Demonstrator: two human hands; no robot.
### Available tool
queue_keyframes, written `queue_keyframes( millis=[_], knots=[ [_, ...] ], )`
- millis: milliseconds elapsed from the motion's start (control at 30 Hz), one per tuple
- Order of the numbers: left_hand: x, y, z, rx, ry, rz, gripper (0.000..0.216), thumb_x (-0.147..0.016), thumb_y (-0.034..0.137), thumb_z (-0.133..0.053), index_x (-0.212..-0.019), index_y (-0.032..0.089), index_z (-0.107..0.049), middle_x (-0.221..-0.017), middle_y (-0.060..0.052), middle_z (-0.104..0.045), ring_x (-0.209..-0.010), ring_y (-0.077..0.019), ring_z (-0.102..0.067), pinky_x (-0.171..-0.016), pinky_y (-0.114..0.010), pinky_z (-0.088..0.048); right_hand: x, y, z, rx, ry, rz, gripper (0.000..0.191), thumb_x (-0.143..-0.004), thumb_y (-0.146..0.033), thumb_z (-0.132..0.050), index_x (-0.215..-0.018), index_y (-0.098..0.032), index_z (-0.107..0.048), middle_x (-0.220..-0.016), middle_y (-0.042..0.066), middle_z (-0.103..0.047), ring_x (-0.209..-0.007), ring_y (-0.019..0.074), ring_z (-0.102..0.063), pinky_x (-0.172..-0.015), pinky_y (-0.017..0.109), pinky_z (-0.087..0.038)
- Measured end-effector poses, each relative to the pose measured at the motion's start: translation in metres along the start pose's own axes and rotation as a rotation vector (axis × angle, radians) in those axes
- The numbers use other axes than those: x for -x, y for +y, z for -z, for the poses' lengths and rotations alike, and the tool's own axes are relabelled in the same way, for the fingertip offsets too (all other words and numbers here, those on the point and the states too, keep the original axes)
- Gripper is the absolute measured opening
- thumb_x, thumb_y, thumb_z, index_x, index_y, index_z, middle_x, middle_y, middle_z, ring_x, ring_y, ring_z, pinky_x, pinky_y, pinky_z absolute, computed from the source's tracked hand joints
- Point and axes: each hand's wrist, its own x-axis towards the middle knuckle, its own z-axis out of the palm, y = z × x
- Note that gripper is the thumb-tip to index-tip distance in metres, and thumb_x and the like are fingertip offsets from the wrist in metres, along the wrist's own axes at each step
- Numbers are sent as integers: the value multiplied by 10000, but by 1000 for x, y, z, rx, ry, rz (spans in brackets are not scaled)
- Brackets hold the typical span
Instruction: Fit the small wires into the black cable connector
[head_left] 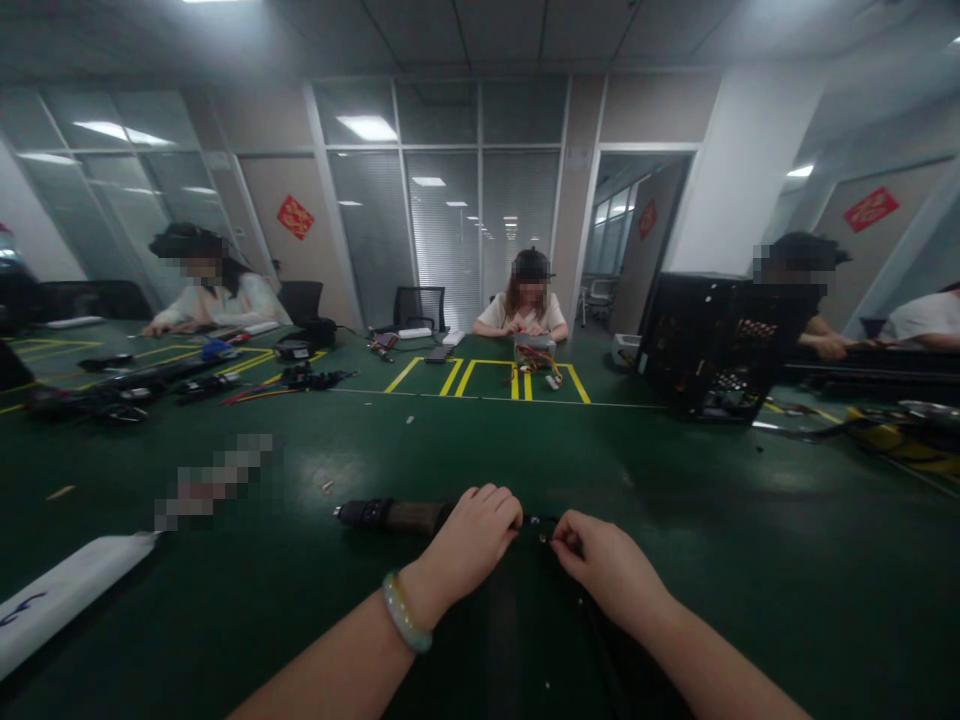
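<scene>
The left hand is curled with its fingers bent over the right end of a dark cylindrical tool, which it has hold of. The tool lies nearly level across the worktop, its brown-grey body and narrow metallic tip reaching out to the left of that hand. A pale green bracelet circles the left wrist.

Just right of the left hand, the right hand has its thumb and forefinger drawn close together beside a small dark piece with metallic spots. Whether the fingertips grip this piece, I cannot tell; it is small and partly hidden.

To the left of the left hand, beyond the tool's tip, lie 2 small pale scraps. Farther left and nearer the wearer is a white bar with dark writing.

Well beyond both hands, yellow lines mark the worktop, and a bundle of coloured wires lies in front of a seated person. Beyond the right hand and to its right stands a black case with perforated panels.
</scene>
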Motion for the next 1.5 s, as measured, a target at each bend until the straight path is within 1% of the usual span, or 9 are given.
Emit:
queue_keyframes(
  millis=[100, 333, 500, 633, 833, 1000, 1100, 1300, 1500],
  knots=[
    [4, -3, 4, 59, -4, 0, 136, -869, 214, -661, -963, 213, -563, -1010, -10, -584, -960, -208, -528, -824, -341, -412, 0, 0, 0, 44, 6, 18, 88, -868, -223, -572, -834, -239, -652, -751, -15, -679, -677, 162, -621, -562, 235, -357],
    [10, -15, 12, 135, -24, -90, 163, -874, 154, -605, -1017, 233, -602, -1111, -24, -613, -1048, -202, -536, -924, -354, -411, 0, 1, -3, 77, -10, 22, 72, -862, -221, -568, -853, -237, -638, -759, -13, -666, -682, 161, -599, -570, 235, -336],
    [6, -10, 6, 89, -8, -55, 113, -851, 138, -617, -926, 222, -621, -976, -15, -626, -954, -204, -539, -830, -327, -414, 1, -7, -6, 56, -40, 39, 69, -853, -217, -568, -854, -232, -636, -742, -20, -655, -675, 149, -587, -580, 223, -340],
    [6, -9, 1, 133, 7, -54, 92, -847, 131, -620, -876, 218, -617, -894, 1, -627, -889, -189, -537, -784, -304, -405, 4, -13, -7, 2, -36, 73, 75, -867, -223, -556, -861, -239, -630, -750, -25, -653, -692, 149, -592, -589, 217, -353],
    [11, -10, -1, 210, -10, -35, 81, -840, 171, -648, -897, 227, -638, -868, 13, -648, -872, -185, -549, -782, -299, -410, 6, -15, -5, -99, 35, 48, 101, -925, -256, -501, -875, -237, -586, -748, -34, -636, -668, 136, -593, -581, 222, -355],
    [9, 2, -2, 207, -29, -33, 64, -860, 183, -627, -907, 223, -642, -881, 5, -667, -871, -191, -563, -787, -310, -424, 1, -6, 0, -60, 113, -3, 103, -935, -279, -488, -879, -231, -558, -736, -28, -616, -662, 149, -581, -590, 238, -356],
    [5, 9, -2, 172, -35, -33, 66, -867, 186, -609, -921, 220, -626, -887, -1, -667, -871, -193, -571, -778, -309, -433, -2, -1, 4, -108, 129, -26, 111, -942, -289, -478, -890, -227, -554, -734, -27, -610, -661, 149, -578, -589, 234, -369],
    [5, 11, 3, 48, -50, -34, 105, -871, 241, -610, -969, 226, -572, -876, -8, -631, -824, -196, -584, -720, -302, -456, 3, -5, 0, -168, 30, 59, 78, -920, -255, -511, -890, -225, -577, -739, -35, -619, -668, 133, -582, -584, 218, -370],
    [8, 12, 5, 11, -73, -70, 59, -888, 244, -580, -927, 206, -556, -866, -20, -632, -822, -199, -603, -747, -313, -469, 6, -10, -6, -133, -41, 50, 49, -862, -195, -550, -850, -216, -592, -686, -43, -607, -624, 122, -568, -558, 212, -344]
  ],
)
